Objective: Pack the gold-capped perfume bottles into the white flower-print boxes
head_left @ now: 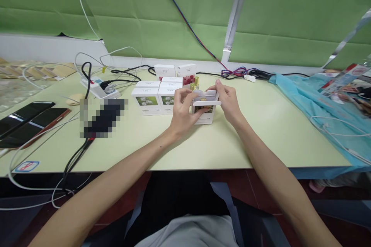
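A small white box (205,118) with a picture on its front stands on the table, its top flaps open and something gold-coloured inside. My left hand (183,111) holds the box by its left side, the thumb across the front. At the box's right rear corner, my right hand (227,100) has its thumb and fingers on the raised flap. Two gold cylinders (193,86) stand just behind the box. Closed white boxes with green pictures (146,101) sit close by on the left, and two white boxes with red pictures (165,71) are behind them.
A power strip (100,88) with plugs and black cables lies left of the boxes. Phones (43,123) rest at the far left of the table (278,139). Blue plastic sheeting (315,112) covers its right side, with a white cable on it. Bundled wires (239,72) run along the back.
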The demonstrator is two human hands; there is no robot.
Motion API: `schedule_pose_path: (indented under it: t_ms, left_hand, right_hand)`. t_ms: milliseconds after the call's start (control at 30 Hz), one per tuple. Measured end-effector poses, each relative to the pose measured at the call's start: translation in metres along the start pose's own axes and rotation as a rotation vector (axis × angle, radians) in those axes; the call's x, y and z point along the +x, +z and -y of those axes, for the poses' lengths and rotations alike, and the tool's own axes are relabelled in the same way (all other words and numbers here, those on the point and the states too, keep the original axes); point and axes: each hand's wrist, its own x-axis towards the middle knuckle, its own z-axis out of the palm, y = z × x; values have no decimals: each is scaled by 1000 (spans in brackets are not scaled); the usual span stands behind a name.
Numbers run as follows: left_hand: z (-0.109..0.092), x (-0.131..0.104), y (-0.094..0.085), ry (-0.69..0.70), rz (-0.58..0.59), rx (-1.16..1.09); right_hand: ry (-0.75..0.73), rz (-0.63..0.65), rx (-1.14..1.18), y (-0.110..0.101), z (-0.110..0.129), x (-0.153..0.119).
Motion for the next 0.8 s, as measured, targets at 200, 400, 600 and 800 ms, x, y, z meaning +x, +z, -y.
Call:
schedule_pose_path:
  t_ms: [200, 400, 600, 800]
  left_hand:
    - [-3, 3, -2, -6, 11, -4]
    - [-5, 3, -2, -47, 26, -8]
    - [-6, 3, -3, -64, 16, -56]
    - [-7, 2, -2, -73, 13, -94]
  right_hand:
    - [54, 31, 57, 2, 6, -2]
    - [86, 37, 92, 2, 7, -2]
    - [57, 63, 93, 2, 2, -2]
    - [95, 63, 124, 2, 2, -2]
